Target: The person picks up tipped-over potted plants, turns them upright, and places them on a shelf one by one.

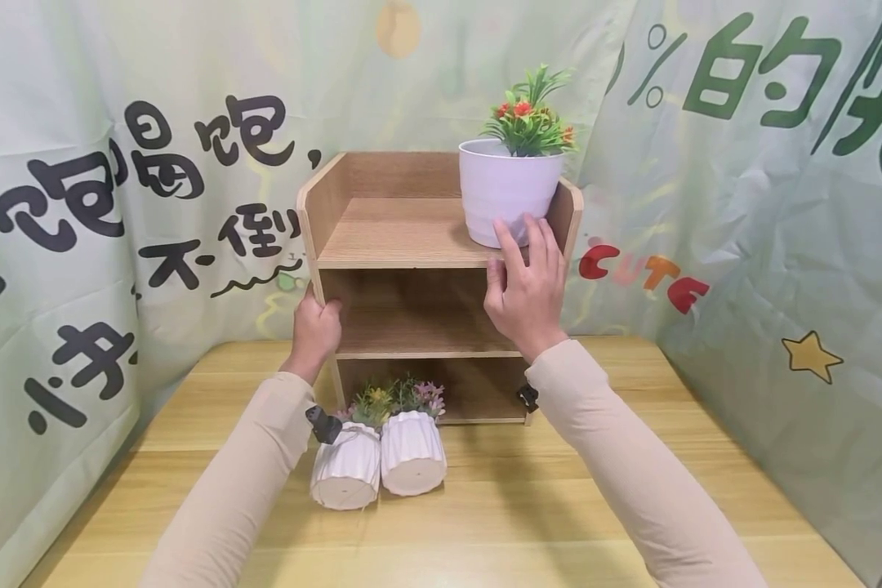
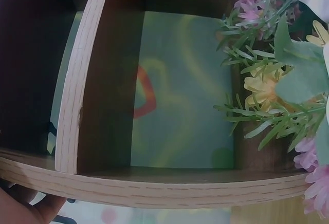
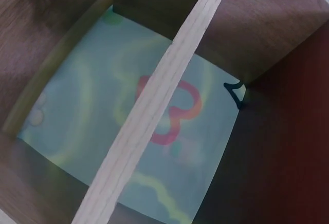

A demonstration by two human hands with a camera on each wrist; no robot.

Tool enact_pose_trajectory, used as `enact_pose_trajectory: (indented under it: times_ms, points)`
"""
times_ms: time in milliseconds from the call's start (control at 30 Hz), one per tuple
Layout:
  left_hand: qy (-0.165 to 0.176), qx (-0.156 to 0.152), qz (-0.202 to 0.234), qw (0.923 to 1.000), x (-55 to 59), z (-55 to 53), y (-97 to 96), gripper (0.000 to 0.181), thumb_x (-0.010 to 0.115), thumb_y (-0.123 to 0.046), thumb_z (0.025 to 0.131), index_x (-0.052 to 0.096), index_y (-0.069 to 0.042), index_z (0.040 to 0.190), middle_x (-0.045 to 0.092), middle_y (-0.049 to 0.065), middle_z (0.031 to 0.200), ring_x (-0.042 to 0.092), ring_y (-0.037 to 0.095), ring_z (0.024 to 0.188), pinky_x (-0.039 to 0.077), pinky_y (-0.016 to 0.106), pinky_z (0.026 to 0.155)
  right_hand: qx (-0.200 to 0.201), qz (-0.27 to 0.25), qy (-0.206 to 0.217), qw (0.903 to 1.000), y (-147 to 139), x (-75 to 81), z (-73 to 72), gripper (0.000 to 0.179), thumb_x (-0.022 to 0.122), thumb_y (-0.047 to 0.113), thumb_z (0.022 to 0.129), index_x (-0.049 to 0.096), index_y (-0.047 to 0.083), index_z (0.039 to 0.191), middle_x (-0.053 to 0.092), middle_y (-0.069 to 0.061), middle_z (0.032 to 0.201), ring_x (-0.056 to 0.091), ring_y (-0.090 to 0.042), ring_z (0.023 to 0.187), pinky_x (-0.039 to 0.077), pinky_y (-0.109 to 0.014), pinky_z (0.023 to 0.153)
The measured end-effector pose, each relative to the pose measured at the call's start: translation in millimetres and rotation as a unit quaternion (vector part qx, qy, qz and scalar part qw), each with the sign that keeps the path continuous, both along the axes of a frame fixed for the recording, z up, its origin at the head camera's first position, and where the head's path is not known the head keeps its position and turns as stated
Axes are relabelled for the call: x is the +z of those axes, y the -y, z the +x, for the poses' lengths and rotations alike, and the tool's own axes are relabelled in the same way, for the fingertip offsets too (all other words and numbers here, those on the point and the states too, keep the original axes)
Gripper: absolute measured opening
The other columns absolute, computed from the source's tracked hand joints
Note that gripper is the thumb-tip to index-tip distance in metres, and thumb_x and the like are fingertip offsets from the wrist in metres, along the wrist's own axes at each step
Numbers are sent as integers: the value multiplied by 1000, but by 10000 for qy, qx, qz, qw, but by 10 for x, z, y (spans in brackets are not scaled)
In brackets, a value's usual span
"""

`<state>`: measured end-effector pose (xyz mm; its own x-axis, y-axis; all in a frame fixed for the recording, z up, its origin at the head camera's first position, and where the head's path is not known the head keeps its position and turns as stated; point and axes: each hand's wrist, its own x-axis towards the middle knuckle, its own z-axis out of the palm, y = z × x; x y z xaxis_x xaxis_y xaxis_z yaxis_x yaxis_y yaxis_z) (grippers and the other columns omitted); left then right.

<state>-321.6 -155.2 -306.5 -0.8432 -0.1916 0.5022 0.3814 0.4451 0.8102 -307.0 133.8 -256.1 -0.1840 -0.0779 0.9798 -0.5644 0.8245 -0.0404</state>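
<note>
A small wooden shelf unit (image 1: 412,343) with several levels stands upright on the table. On the right of its top board sits a white pot (image 1: 510,192) holding a plant with green leaves and red flowers. My right hand (image 1: 531,290) rests its extended fingers against the lower front of this pot, thumb apart from the fingers. Lower down, my left hand (image 1: 316,331) grips the shelf's left side panel, thumb on the inner side. In the left wrist view, part of that hand (image 2: 23,206) shows behind the panel edge (image 2: 154,192). The right wrist view shows the shelf's boards, not the right hand's fingers.
Two white ribbed pots (image 1: 414,453) with yellow and pink flowers lie tipped in front of the shelf, bases toward me. The wood-grain table (image 1: 595,506) spreads around them. A printed curtain (image 1: 764,245) hangs behind and at both sides.
</note>
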Motion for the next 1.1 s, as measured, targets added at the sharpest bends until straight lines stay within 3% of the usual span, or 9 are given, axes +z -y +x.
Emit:
enact_pose_trajectory:
  times_ms: [367, 767, 1100]
  points:
    - [15, 77, -25, 10000, 1, 1, 6, 40, 47, -9, 91, 48, 6, 128, 57, 32, 123, 52, 43, 116, 38, 50, 103, 425, -282, 55, 9987, 35, -159, 115, 53, 59, 26, 84, 53, 6, 133, 45, -25, 139, 37, -44, 130, 24, -54, 110]
    - [-40, 94, -34, 9999, -2, -23, 4, 40, 48, -9, 90, 48, 6, 127, 57, 33, 121, 53, 43, 116, 38, 50, 103, 1097, -728, -3, 9913, 132, -393, 267, 56, 60, 23, 83, 49, -4, 131, 45, -28, 137, 40, -41, 129, 29, -54, 106]
    - [-113, 114, -32, 9999, -12, -21, 5, 42, 48, -9, 89, 48, 7, 128, 57, 33, 122, 53, 43, 117, 38, 50, 104, 1420, -915, 775, 9826, 215, -643, 425, 58, 60, 21, 85, 43, -4, 134, 43, -24, 141, 40, -39, 129, 31, -55, 104]
